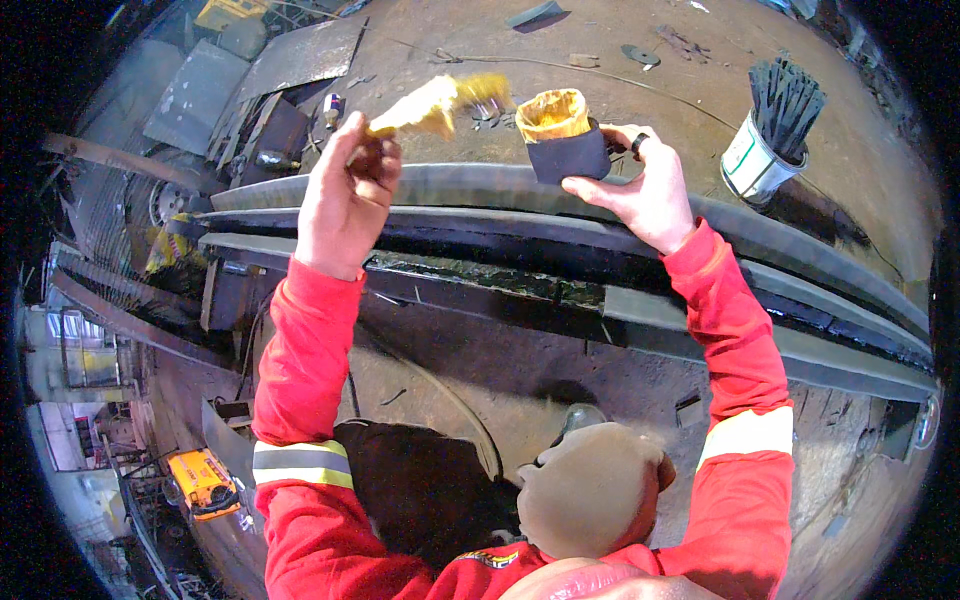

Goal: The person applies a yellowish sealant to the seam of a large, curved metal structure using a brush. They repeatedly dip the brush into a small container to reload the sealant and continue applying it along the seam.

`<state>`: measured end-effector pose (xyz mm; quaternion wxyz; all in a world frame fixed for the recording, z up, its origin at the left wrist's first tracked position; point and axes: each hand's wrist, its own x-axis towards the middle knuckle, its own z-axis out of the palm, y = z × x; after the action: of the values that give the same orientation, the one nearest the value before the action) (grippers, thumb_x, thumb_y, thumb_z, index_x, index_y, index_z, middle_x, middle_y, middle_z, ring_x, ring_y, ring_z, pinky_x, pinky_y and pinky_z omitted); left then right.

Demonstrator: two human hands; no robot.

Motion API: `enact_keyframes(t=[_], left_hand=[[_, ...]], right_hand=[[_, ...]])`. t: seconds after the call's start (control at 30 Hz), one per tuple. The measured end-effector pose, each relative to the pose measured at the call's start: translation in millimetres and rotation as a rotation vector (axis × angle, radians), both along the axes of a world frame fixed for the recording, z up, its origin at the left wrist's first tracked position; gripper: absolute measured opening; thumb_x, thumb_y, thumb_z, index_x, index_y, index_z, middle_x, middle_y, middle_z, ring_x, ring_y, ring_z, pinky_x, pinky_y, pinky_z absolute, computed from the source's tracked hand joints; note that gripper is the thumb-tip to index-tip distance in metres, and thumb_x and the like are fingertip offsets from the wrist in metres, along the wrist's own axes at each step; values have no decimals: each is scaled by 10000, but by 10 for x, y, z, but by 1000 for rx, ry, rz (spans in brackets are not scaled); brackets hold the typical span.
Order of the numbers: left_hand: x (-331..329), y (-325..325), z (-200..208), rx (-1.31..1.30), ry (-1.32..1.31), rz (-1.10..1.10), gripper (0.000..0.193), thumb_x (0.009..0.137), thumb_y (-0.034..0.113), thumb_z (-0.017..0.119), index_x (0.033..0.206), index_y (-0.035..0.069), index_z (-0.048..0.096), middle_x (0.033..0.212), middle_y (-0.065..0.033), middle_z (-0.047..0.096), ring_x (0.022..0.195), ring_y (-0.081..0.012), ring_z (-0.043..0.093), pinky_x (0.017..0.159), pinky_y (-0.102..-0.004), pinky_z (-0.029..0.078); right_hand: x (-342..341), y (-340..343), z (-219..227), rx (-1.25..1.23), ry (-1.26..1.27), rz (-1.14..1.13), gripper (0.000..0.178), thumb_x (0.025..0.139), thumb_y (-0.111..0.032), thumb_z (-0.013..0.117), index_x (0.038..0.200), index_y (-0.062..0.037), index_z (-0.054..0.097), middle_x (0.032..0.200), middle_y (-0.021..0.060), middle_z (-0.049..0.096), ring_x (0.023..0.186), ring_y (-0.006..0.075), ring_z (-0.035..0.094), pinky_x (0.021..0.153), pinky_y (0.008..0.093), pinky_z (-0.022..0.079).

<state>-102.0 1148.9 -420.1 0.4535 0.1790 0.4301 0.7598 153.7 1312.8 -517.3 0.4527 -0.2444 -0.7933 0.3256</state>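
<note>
My left hand (pixel 350 195) is closed round the near end of a yellow-coated paintbrush (pixel 425 108). Its bristle end points right, toward the cup, and is smeared by motion. In my right hand (pixel 645 185) is a small dark cup (pixel 568 158) with a yellow-stained inner rim; thumb and fingers grip its right side. A gap lies between the brush tip and the cup. Both hands are raised over long dark steel beams (pixel 450 185) that run across in front of me. How much the cup holds cannot be made out.
A white bucket (pixel 752 160) full of dark flat strips stands at the far right. Metal sheets (pixel 300 62) lie at the far left. An orange machine (pixel 203 483) sits at the lower left. A cable (pixel 450 390) trails over the floor between me and the beams.
</note>
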Motion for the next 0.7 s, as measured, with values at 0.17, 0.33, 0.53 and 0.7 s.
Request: enact_keyframes(t=[0.17,0.33,0.53,0.7], left_hand=[[-331,-68,639,423,-100,-198,156,965,134,599,1071,20,598,1037,-91,627,846,-161,596,664,-262,531],[-370,-26,1270,567,71,-34,157,978,103,563,1097,2,582,1021,-111,612,941,-196,599,815,-317,525],[-74,320,856,408,233,9,123,966,127,598,1015,14,605,990,-113,649,871,-184,627,840,-312,534],[33,157,142,143,115,-10,113,936,163,655,935,52,629,875,-79,665,796,-182,638,769,-299,539]], right_hand=[[20,-11,9,-73,-104,-3,652,593,-344,925,1082,8,675,1037,152,671,974,234,656,910,355,507],[29,-19,38,-90,-144,78,617,609,-330,916,1080,-8,681,1040,149,685,980,228,656,917,347,499],[49,-35,133,-173,-112,332,544,653,-310,895,1068,-19,696,945,71,694,866,156,614,814,297,457],[57,37,53,-344,89,444,470,700,-279,870,1066,-36,706,909,11,693,801,104,569,710,273,420]])
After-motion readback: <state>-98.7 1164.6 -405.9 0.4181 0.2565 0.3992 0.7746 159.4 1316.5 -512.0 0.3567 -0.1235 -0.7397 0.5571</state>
